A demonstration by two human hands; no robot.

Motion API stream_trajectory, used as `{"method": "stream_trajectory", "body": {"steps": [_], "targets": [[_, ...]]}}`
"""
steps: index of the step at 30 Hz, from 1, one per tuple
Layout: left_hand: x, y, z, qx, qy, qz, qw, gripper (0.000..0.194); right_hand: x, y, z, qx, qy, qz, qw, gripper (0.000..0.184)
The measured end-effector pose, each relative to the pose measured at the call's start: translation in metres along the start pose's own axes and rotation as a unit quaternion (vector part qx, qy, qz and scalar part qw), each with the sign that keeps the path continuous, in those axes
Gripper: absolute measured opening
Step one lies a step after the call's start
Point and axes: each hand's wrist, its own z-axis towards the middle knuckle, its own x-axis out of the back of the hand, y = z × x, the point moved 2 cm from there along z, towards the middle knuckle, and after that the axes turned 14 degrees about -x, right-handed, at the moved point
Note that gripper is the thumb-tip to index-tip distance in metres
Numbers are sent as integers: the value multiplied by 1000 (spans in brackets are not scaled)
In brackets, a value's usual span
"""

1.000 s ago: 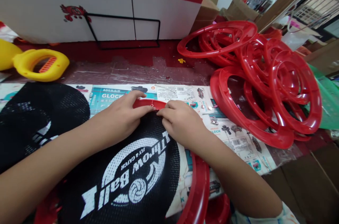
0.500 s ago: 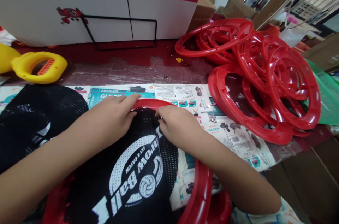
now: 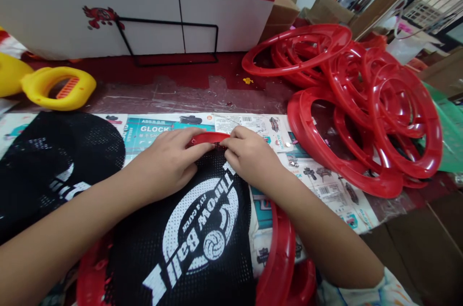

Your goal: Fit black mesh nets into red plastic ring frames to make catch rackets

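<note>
A black mesh net [image 3: 226, 274] printed in white with "Throw Ball" lies over a red plastic ring [image 3: 280, 253]. At the ring's far rim, my left hand [image 3: 175, 161] pinches the net's edge, thumb and forefinger stretched along it. Close beside it, my right hand [image 3: 249, 154] has its fingers curled and pressed on the same edge, against the red rim. Only a short stretch of that rim shows between the two hands. To the left lies a second piece of black mesh [image 3: 90, 137], partly behind my left forearm.
Several red rings [image 3: 405, 151] are heaped at the right. A yellow plastic handle [image 3: 60, 89] lies at the left. Behind stands a large white and red carton [image 3: 152, 2] with a black wire frame [image 3: 166, 22] before it. Printed card sheets [image 3: 325, 195] cover the tabletop.
My left hand has moved right along the rim, closer to my right hand. The net is spread flatter, its right side now less folded, and its print has shifted right.
</note>
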Motion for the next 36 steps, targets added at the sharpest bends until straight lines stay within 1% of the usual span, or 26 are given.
{"method": "stream_trajectory", "body": {"steps": [4,11,20,24,27,29,31,33,35,36], "targets": [[1,2,1,-4,-1,17,1000,48,-2,2,2,-3,-9,1,1000,28],[0,3,2,-11,0,47,999,47,-2,4,4,-36,-37,-7,999,26],[-1,5,3,-7,-4,67,998,48,0,3,5,-52,-56,-41,996,25],[-3,4,2,-3,8,63,998,48,3,1,3,-44,-64,-58,995,25],[-2,3,1,10,-11,49,999,47,8,-5,-1,-42,-70,-48,995,25],[0,3,1,23,-42,47,998,48,13,-9,-5,-67,-86,-18,994,23],[4,4,2,42,-72,47,995,48,16,-13,-7,-106,-118,10,987,20],[7,6,4,72,-93,56,991,44,16,-16,-9,-138,-146,15,980,16],[9,7,6,103,-93,75,987,39,15,-18,-10,-159,-151,12,976,15],[9,8,7,108,-82,81,987,38,14,-18,-10,-167,-146,11,975,15]]}}
